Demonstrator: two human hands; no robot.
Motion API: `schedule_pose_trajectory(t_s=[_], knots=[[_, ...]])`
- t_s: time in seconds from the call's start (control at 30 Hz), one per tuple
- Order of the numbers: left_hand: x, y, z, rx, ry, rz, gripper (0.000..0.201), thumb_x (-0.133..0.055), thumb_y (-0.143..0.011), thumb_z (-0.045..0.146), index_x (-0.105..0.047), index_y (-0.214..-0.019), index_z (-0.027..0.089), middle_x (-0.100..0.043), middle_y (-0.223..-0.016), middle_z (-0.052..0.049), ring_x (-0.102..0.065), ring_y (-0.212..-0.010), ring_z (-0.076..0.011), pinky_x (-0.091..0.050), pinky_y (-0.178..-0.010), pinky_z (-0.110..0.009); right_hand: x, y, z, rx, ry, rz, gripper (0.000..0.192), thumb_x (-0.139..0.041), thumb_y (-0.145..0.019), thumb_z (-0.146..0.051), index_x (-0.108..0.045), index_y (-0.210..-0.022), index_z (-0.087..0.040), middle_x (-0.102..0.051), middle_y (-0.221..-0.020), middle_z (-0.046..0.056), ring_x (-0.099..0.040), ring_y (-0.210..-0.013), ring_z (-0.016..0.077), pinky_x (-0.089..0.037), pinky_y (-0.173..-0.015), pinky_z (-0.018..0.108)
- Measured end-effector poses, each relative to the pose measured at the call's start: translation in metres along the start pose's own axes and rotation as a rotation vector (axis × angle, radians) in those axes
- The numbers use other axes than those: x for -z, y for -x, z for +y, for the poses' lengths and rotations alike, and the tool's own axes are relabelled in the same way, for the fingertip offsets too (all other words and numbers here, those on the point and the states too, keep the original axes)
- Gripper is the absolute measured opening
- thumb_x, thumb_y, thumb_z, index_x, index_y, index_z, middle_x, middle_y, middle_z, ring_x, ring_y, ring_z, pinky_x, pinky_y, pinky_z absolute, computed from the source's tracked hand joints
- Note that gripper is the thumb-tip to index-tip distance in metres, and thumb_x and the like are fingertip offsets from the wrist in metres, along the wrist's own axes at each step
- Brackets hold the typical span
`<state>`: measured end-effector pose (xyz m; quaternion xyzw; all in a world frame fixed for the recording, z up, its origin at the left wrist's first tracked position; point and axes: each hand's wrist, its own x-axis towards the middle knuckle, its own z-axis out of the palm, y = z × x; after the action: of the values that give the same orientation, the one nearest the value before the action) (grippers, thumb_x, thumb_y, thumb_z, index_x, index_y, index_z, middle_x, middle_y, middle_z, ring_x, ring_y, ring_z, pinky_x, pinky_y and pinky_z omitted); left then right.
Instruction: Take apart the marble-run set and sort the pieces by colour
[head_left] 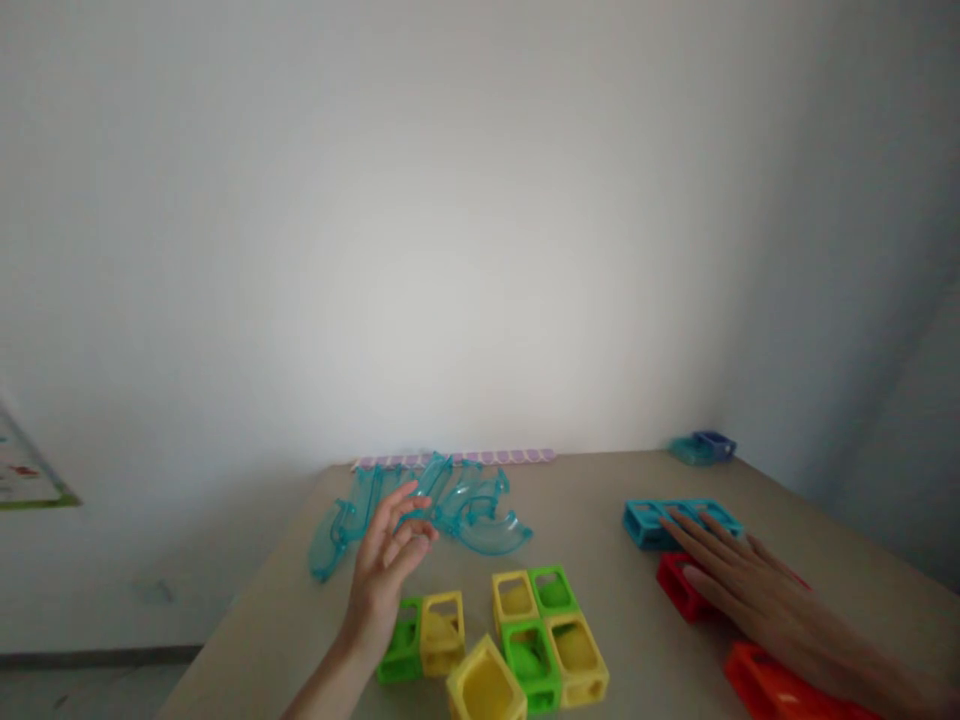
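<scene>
Looking down from the head camera, I note a beige tabletop (600, 480) set against a plain white wall. My left hand (386, 575) is raised above the surface with its fingers loosely spread and slightly curled, holding nothing; it hangs just in front of a cluster of clear teal track pieces (450, 510), curved and straight, which lie near the far edge. I cannot tell whether the fingertips touch them.

Below that hand sit a green block (401, 645) and a yellow block (442, 630), side by side and touching. To their right lies a group of four hollow blocks in a square, yellow and green alternating (547, 625), and a further yellow block (484, 690) lies tilted at the near edge of the view.

My right hand (742, 590) lies flat, palm down, fingers extended and close together, gripping nothing. It rests on a red block (679, 590), and its fingertips reach a row of teal blocks (649, 520) just beyond. An orange-red block (772, 690) lies beneath the wrist and forearm.

At the far right corner of the tabletop stand a small purple block (716, 443) and a teal piece (688, 452), touching, well apart from both hands. A strip of pale purple dots (510, 457) runs along the far edge by the wall. A printed sheet (22, 470) shows at the left margin, off the tabletop.
</scene>
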<state>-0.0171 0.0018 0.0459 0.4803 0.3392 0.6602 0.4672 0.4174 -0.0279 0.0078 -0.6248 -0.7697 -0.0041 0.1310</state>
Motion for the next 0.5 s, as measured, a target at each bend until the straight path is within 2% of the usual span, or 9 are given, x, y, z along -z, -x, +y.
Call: schedule_pose_trajectory(t_s=[0.1, 0.2, 0.23, 0.33, 0.43, 0.47, 0.5], knots=[[0.001, 0.000, -0.002, 0.002, -0.034, -0.027, 0.050, -0.069, -0.071, 0.036, -0.056, -0.117, 0.022, -0.058, -0.113, -0.010, -0.060, -0.080, -0.0186, -0.044, -0.072, -0.030, 0.003, 0.001, 0.001, -0.006, 0.021, -0.013, 0.057, -0.027, -0.093, -0.049, -0.027, -0.146, -0.028, -0.029, -0.149, 0.002, -0.017, -0.138, 0.0324, -0.014, -0.108, 0.064], [0.001, 0.001, -0.002, 0.007, -0.097, -0.073, 0.043, -0.068, -0.073, 0.036, -0.059, -0.112, 0.020, -0.061, -0.107, -0.010, -0.060, -0.080, -0.0189, -0.045, -0.072, -0.029, 0.015, 0.004, -0.026, -0.021, 0.040, 0.101, 0.064, -0.035, -0.091, -0.051, -0.027, -0.147, -0.023, -0.028, -0.150, 0.006, -0.014, -0.138, 0.0374, -0.014, -0.107, 0.068], [0.001, 0.002, -0.001, 0.004, -0.135, -0.094, 0.040, -0.067, -0.074, 0.036, -0.060, -0.110, 0.020, -0.063, -0.100, -0.009, -0.060, -0.080, -0.0191, -0.044, -0.072, -0.029, 0.021, 0.006, -0.043, 0.011, 0.028, 0.154, 0.065, -0.039, -0.090, -0.051, -0.028, -0.147, -0.023, -0.028, -0.150, 0.007, -0.017, -0.138, 0.0375, -0.017, -0.108, 0.066], [0.005, -0.001, 0.002, -0.101, -0.340, -0.142, 0.029, -0.063, -0.078, 0.032, -0.063, -0.104, 0.019, -0.063, -0.081, -0.004, -0.058, -0.076, -0.0182, -0.044, -0.071, -0.027, 0.038, 0.008, -0.111, 0.192, -0.097, 0.176, 0.065, -0.050, -0.087, -0.046, -0.028, -0.147, -0.030, -0.035, -0.148, 0.005, -0.031, -0.135, 0.0340, -0.034, -0.108, 0.053], [0.019, -0.011, 0.005, -0.264, -0.553, -0.171, 0.014, -0.060, -0.079, 0.024, -0.068, -0.088, 0.018, -0.061, -0.082, -0.004, -0.056, -0.072, -0.0160, -0.042, -0.067, -0.025, 0.045, -0.005, -0.181, 0.515, -0.231, 0.012, 0.064, -0.061, -0.082, -0.040, -0.040, -0.141, -0.024, -0.047, -0.141, 0.010, -0.041, -0.130, 0.0336, -0.034, -0.108, 0.049], [0.026, -0.015, 0.004, -0.269, -0.566, -0.190, 0.012, -0.059, -0.079, 0.023, -0.068, -0.082, 0.017, -0.061, -0.081, -0.004, -0.055, -0.068, -0.0150, -0.042, -0.062, -0.024, 0.044, -0.013, -0.199, 0.614, -0.271, -0.059, 0.061, -0.062, -0.082, -0.034, -0.043, -0.138, -0.022, -0.051, -0.137, 0.011, -0.045, -0.126, 0.0318, -0.033, -0.108, 0.047], [0.033, -0.019, 0.002, -0.236, -0.533, -0.219, 0.012, -0.057, -0.079, 0.023, -0.068, -0.077, 0.017, -0.060, -0.078, -0.004, -0.054, -0.061, -0.0134, -0.040, -0.055, -0.023, 0.043, -0.021, -0.214, 0.679, -0.319, -0.076, 0.053, -0.059, -0.083, -0.026, -0.047, -0.134, -0.021, -0.057, -0.130, 0.011, -0.051, -0.120, 0.0283, -0.036, -0.105, 0.043]])
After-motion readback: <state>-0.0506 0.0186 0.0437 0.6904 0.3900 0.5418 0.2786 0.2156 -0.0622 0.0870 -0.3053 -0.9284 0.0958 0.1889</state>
